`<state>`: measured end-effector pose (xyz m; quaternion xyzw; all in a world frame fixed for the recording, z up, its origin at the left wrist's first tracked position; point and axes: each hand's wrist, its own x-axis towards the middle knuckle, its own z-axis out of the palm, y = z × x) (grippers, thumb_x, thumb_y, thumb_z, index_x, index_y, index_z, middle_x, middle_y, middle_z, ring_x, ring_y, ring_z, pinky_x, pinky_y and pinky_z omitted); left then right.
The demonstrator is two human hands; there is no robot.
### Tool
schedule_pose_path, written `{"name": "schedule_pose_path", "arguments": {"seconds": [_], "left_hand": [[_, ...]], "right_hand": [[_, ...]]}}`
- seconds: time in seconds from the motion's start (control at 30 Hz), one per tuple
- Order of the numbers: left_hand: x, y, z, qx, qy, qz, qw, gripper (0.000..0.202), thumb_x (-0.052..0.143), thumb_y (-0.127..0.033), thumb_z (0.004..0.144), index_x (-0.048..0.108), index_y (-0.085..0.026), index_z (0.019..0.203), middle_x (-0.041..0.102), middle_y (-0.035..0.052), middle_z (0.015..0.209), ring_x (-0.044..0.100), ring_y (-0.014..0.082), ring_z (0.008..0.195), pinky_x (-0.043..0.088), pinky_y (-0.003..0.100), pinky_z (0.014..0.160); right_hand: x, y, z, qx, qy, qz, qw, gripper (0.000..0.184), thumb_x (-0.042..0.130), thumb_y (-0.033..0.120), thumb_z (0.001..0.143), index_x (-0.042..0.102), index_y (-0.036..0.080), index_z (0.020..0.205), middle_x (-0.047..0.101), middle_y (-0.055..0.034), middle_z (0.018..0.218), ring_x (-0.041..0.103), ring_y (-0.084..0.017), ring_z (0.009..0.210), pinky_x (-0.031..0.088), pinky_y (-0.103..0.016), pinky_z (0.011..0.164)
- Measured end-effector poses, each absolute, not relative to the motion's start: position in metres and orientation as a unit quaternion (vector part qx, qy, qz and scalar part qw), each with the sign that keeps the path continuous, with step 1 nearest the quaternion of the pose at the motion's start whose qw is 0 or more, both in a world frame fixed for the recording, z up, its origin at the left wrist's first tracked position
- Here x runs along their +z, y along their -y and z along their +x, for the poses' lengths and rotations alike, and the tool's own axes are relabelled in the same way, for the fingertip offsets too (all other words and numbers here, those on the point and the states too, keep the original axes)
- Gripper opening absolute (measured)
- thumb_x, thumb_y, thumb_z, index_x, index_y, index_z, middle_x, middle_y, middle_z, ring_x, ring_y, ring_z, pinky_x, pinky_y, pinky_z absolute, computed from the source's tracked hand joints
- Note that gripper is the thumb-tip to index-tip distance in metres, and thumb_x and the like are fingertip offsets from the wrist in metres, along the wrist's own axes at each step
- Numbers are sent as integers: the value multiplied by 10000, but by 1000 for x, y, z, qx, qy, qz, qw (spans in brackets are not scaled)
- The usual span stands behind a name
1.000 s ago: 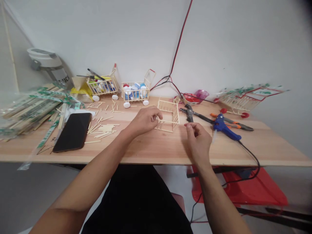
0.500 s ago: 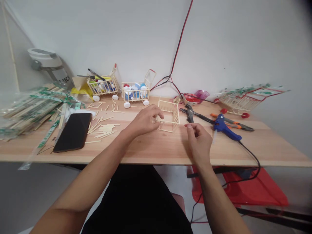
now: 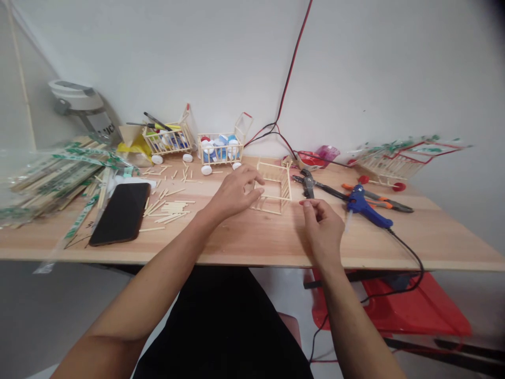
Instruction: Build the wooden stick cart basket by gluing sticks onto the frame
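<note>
A small open frame of thin wooden sticks (image 3: 286,190) sits on the wooden table in front of me. My left hand (image 3: 236,193) is over its left side, thumb and fingers apart, with nothing seen between them. Whether a fingertip touches the frame I cannot tell. To the right of the frame, my right hand (image 3: 322,226) is closed in a pinch, thumb against forefinger. A tiny reddish bit shows at its fingertips, too small to name. Short cut sticks (image 3: 173,208) lie loose left of my left hand.
Two stick carts, one with bottle caps (image 3: 220,148), stand at the back; a third cart (image 3: 394,167) is at right. A blue glue gun (image 3: 365,207), pliers (image 3: 307,183), a black phone (image 3: 120,215) and bagged sticks (image 3: 59,168) lie around. A red stool (image 3: 418,310) stands below.
My left thumb has come out to the right, spreading from the fingers over the frame's left side. My right hand keeps its pinch in nearly the same place. The view has shifted slightly.
</note>
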<state>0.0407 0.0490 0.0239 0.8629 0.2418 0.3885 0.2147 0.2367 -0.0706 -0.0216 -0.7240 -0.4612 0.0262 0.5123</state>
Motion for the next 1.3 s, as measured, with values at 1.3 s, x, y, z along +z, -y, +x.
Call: {"name": "schedule_pose_path", "arguments": {"seconds": [1.3], "left_hand": [[13, -55, -69, 340, -451, 815, 128, 107, 565, -170, 821, 659, -184, 870, 669, 57, 830, 574, 220, 835, 409, 328, 745]], "right_hand": [[-21, 73, 233, 31, 468, -724, 506, 310, 536, 440, 879, 716, 189, 894, 499, 44, 573, 425, -113, 553, 315, -262, 592]]}}
